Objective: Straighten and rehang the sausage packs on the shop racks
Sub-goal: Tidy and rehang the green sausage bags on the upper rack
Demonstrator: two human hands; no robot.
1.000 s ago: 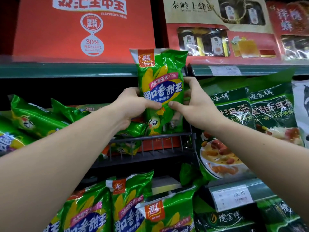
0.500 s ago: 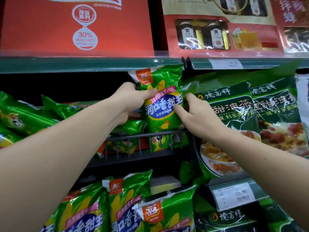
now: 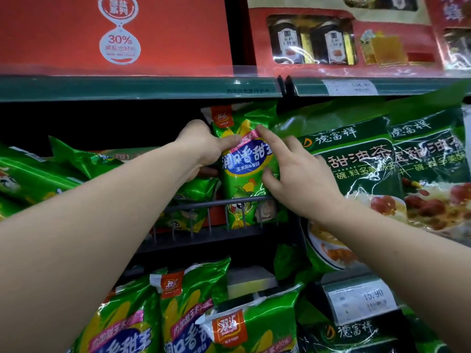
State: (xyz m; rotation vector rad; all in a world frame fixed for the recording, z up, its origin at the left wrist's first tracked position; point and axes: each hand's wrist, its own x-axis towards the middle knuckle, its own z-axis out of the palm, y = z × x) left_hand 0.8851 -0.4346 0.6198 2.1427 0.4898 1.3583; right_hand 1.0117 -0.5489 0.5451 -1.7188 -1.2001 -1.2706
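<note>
A green sausage pack [image 3: 244,164] with a blue and yellow label stands upright behind the front rail of a dark wire rack [image 3: 216,203]. My left hand [image 3: 204,146] grips its left edge, thumb across the front. My right hand [image 3: 295,174] rests on its right side with straight, spread fingers, the forefinger pointing up at the pack's top. Other green sausage packs [image 3: 188,197] lie slumped in the rack to the left, partly hidden by my left arm.
A green shelf edge [image 3: 137,87] runs just above the pack, with red gift boxes [image 3: 122,34] on top. Dark green oil tea bags [image 3: 356,174] crowd the right. More sausage packs [image 3: 193,309] stand on the rack below, by a price tag [image 3: 362,299].
The pack has come down from in front of the shelf edge into the wire rack. My right hand has let go of it and now lies flat against it.
</note>
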